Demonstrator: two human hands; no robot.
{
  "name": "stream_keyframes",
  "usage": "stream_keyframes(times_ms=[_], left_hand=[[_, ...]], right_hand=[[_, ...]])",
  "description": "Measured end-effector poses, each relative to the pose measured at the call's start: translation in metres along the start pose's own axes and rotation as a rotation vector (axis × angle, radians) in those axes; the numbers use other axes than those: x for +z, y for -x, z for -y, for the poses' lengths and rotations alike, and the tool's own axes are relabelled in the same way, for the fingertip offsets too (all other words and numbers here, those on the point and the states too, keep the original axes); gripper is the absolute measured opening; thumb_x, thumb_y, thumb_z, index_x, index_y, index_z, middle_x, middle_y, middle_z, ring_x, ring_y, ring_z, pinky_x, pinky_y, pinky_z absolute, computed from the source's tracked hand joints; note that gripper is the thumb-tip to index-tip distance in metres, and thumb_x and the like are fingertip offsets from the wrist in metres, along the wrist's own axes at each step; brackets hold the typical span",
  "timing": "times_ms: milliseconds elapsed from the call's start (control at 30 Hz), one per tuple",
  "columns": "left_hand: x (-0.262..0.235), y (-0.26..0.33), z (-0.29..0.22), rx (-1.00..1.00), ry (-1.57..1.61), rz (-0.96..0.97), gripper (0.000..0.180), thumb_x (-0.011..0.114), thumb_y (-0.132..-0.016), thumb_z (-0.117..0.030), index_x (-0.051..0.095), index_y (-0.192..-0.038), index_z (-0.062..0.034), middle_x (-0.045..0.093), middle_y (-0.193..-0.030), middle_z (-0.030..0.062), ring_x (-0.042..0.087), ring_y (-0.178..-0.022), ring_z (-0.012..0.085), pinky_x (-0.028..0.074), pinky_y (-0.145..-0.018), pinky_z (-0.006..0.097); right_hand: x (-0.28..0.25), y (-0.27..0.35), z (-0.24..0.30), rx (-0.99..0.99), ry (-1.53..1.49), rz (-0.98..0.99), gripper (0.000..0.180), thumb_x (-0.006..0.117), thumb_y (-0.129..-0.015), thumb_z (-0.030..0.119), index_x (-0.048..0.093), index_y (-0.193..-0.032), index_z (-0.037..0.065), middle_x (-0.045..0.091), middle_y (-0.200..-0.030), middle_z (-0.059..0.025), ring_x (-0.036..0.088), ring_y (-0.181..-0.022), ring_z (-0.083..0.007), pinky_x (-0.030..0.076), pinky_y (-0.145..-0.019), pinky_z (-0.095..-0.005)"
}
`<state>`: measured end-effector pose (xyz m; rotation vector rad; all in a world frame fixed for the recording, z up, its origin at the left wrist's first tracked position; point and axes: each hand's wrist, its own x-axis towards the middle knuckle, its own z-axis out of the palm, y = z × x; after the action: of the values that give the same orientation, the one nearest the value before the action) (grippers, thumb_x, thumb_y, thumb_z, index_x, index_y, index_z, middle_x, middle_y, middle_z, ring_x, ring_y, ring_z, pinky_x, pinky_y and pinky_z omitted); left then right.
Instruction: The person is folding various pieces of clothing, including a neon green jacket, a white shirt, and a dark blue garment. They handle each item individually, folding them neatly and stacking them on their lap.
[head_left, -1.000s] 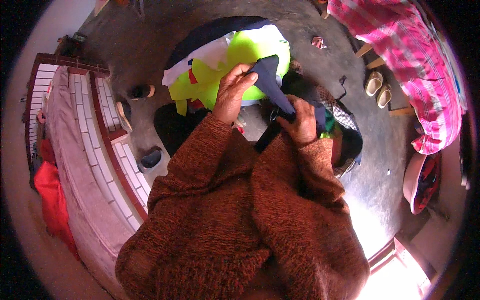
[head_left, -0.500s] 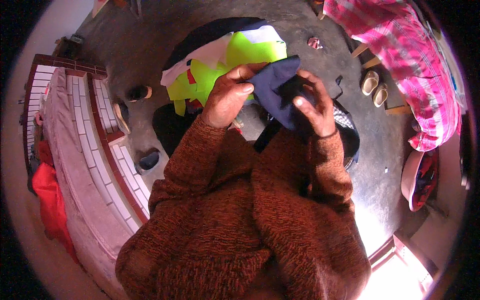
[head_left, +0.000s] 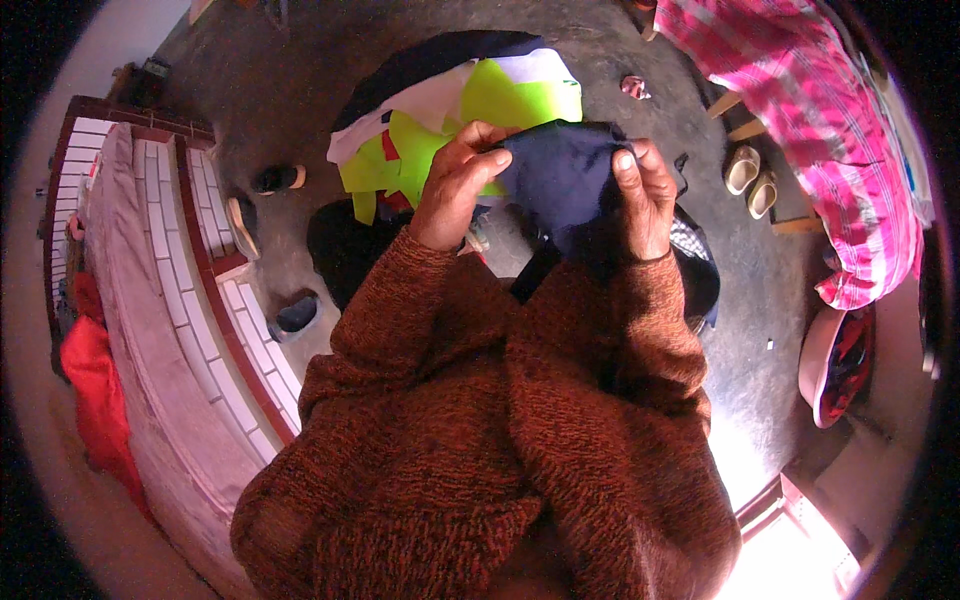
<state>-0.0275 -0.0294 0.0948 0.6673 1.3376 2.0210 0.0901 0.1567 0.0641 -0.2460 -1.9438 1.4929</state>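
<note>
A dark navy piece of cloth [head_left: 562, 180] is stretched between my two hands, above my lap. My left hand [head_left: 462, 185] pinches its upper left corner between thumb and fingers. At the upper right edge, my right hand [head_left: 648, 195] grips the cloth the same way, thumb on top. The cloth hangs down toward my knees, and its lower end lies in shadow. Just beyond my hands, bright yellow-green fabric [head_left: 410, 150] lies on the floor with pale pink fabric [head_left: 365, 133] and a dark cloth [head_left: 440, 62].
Loose dark shoes [head_left: 296, 316] lie on the floor at the left, beside a white-tiled ledge [head_left: 175, 270]. Beige shoes [head_left: 742, 170] stand at the right near a pink checked cloth [head_left: 790, 90] draped over wooden legs. A pink basin [head_left: 818, 365] holds dark and red things.
My right hand has closed on the cloth's right edge, where its fingers were spread before. The cloth is now spread wider and flatter between both hands.
</note>
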Motion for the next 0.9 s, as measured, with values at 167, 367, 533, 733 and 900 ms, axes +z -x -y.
stream_keyframes(times_ms=[167,367,533,733,900], left_hand=[[0.005,0.002,-0.021,0.134,-0.368,0.177,0.074,0.078,-0.068,-0.011,0.038,-0.131,-0.0051,0.056,-0.117,0.0109,0.05,-0.113,0.0199,0.037,-0.098,0.034],[0.01,0.001,-0.01,0.187,-0.541,0.325,0.019,0.071,-0.075,-0.006,0.063,-0.093,-0.004,0.062,-0.086,0.0034,0.057,-0.082,0.0111,0.046,-0.077,0.026],[0.016,0.006,-0.012,0.111,-0.451,0.042,0.015,0.065,-0.081,-0.005,0.062,-0.095,-0.0018,0.062,-0.089,0.0001,0.056,-0.081,0.0071,0.046,-0.075,0.023],[0.008,0.001,-0.03,0.224,-0.538,-0.104,0.014,0.063,-0.083,-0.003,0.062,-0.097,-0.0002,0.062,-0.09,-0.0004,0.057,-0.082,0.0073,0.045,-0.077,0.022],[0.001,-0.026,-0.051,0.381,-0.692,-0.13,0.012,0.066,-0.082,-0.004,0.063,-0.093,0.0003,0.063,-0.086,-0.0014,0.056,-0.08,0.005,0.046,-0.072,0.02]], right_hand=[[0.007,0.021,0.032,0.062,-0.313,0.102,0.012,0.057,-0.091,0.013,0.056,-0.096,0.001,0.057,-0.091,-0.0002,0.049,-0.085,-0.009,0.04,-0.079,-0.0232],[0.007,0.04,0.03,0.018,-0.144,0.227,0.016,0.066,-0.084,0.01,0.059,-0.095,0.001,0.059,-0.087,-0.001,0.052,-0.082,-0.0093,0.042,-0.077,-0.0227],[-0.002,0.025,0.047,-0.165,0.22,0.383,0.025,0.075,-0.076,0.011,0.061,-0.094,0.002,0.06,-0.083,0.0005,0.052,-0.078,-0.0083,0.044,-0.073,-0.0231],[-0.011,0.026,0.065,-0.31,0.437,0.454,0.022,0.06,-0.077,0.01,0.06,-0.099,0.005,0.06,-0.094,-0.0105,0.058,-0.085,-0.0255,0.048,-0.074,-0.0352],[-0.009,-0.004,0.115,-0.464,0.654,0.333,0.021,0.068,-0.073,0.011,0.062,-0.092,0.004,0.062,-0.081,-0.0148,0.061,-0.073,-0.0298,0.049,-0.066,-0.0362]])
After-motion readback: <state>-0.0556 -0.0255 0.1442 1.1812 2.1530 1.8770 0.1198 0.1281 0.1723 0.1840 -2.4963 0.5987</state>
